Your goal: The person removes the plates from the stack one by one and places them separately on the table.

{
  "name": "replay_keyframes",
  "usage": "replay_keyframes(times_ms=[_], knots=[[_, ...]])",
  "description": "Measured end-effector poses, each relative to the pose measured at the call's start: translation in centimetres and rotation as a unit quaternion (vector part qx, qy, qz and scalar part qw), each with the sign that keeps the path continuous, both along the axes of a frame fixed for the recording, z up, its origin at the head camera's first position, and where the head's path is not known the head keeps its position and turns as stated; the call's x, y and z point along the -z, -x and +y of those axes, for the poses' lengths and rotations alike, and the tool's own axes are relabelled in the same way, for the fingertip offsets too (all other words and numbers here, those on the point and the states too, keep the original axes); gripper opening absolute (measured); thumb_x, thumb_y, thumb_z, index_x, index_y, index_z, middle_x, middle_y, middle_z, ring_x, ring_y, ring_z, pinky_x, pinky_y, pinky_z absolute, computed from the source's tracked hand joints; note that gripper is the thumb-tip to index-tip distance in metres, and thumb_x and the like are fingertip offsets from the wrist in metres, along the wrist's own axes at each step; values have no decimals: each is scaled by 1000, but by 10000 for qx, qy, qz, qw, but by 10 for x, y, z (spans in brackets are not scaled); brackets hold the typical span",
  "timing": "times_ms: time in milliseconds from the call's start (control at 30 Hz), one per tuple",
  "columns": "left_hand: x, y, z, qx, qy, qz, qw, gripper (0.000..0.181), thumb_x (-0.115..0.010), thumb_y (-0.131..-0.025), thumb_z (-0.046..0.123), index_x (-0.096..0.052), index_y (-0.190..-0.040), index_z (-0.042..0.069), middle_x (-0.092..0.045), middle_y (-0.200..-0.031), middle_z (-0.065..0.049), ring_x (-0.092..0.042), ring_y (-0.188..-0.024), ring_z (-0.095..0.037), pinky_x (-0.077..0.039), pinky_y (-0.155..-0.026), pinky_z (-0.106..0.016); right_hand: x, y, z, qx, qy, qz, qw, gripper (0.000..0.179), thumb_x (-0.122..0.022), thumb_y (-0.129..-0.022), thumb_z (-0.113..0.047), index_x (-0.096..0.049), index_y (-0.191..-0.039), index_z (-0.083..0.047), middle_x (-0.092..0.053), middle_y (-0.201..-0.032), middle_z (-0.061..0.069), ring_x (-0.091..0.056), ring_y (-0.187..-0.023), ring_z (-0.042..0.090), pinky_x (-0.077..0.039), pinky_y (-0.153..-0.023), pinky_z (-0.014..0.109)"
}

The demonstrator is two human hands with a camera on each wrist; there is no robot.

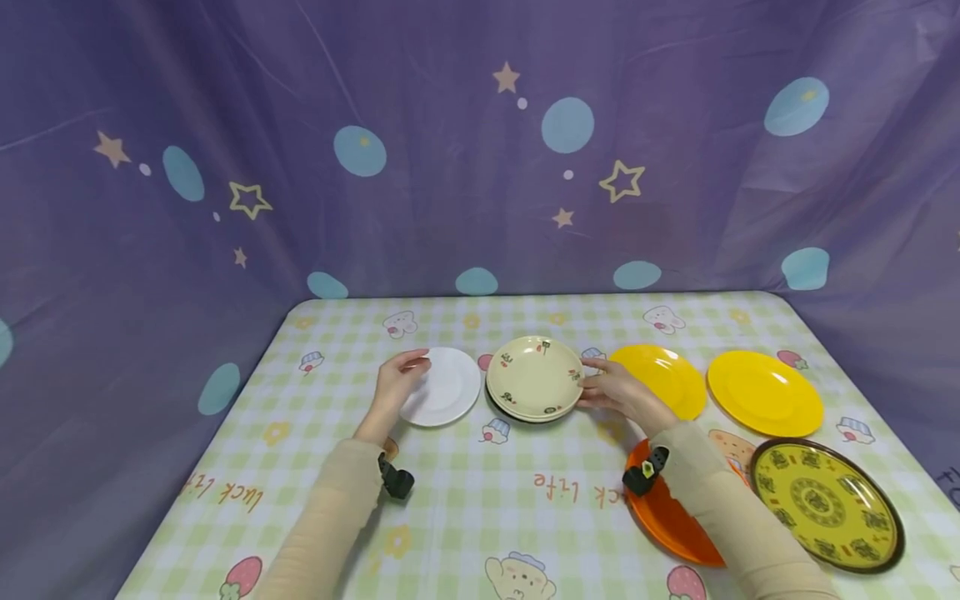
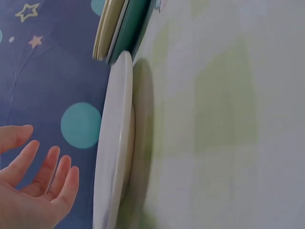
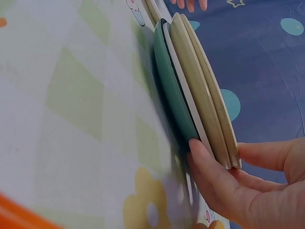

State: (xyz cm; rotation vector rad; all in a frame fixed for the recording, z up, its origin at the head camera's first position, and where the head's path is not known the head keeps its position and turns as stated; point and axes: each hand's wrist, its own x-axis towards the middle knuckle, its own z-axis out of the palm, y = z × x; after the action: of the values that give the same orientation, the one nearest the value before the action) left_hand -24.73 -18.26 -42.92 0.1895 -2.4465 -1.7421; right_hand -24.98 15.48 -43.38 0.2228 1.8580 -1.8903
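Observation:
Cream plates (image 1: 536, 377) with small printed pictures lie stacked near the table's middle. Beneath them, the right wrist view shows a white rim and a green dish (image 3: 167, 81) with a dark edge. My right hand (image 1: 617, 389) pinches the right edge of this stack, fingers above and below the rims. A white plate (image 1: 448, 387) lies just left of the stack. Over its left side my left hand (image 1: 399, 383) hovers with loosely bent fingers and holds nothing. In the left wrist view those fingers (image 2: 45, 176) are apart from the white plate (image 2: 114, 143).
Two yellow plates (image 1: 765, 392) lie at the right. An orange plate (image 1: 671, 512) sits partly under my right forearm. Beside it is a patterned yellow-green plate (image 1: 825, 504) with a dark rim. A checked cloth (image 1: 450, 517) covers the table; a purple curtain (image 1: 450, 233) hangs behind.

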Motion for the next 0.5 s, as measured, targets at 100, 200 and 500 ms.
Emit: replay_keyframes(times_ms=[100, 200, 500], knots=[[-2, 0, 9, 169, -147, 72, 9997, 29, -58, -82, 5, -59, -109, -4, -60, -104, -20, -56, -83, -13, -49, -73, -26, -1, 0, 0, -5, 24, 26, 10000, 57, -45, -87, 4, -20, -139, 1, -60, -87, 13, -62, -72, 18, -51, -75, 38], [-4, 0, 19, 336, -312, 123, 9989, 28, -58, -82, 3, -59, -108, -7, -59, -104, -22, -57, -75, -8, -52, -72, -32, -2, 0, 0, -18, 85, 24, 10000, 57, -45, -87, 4, -20, -139, 2, -61, -84, 12, -62, -72, 18, -50, -77, 40], [4, 2, 36, 480, -417, 36, 9980, 27, -59, -80, 0, -60, -105, -7, -63, -91, -19, -58, -66, -9, -53, -67, -33, -3, -1, 1, -40, 120, -44, 9999, 58, -45, -88, 4, -18, -139, 2, -60, -84, 11, -62, -73, 19, -51, -76, 40]])
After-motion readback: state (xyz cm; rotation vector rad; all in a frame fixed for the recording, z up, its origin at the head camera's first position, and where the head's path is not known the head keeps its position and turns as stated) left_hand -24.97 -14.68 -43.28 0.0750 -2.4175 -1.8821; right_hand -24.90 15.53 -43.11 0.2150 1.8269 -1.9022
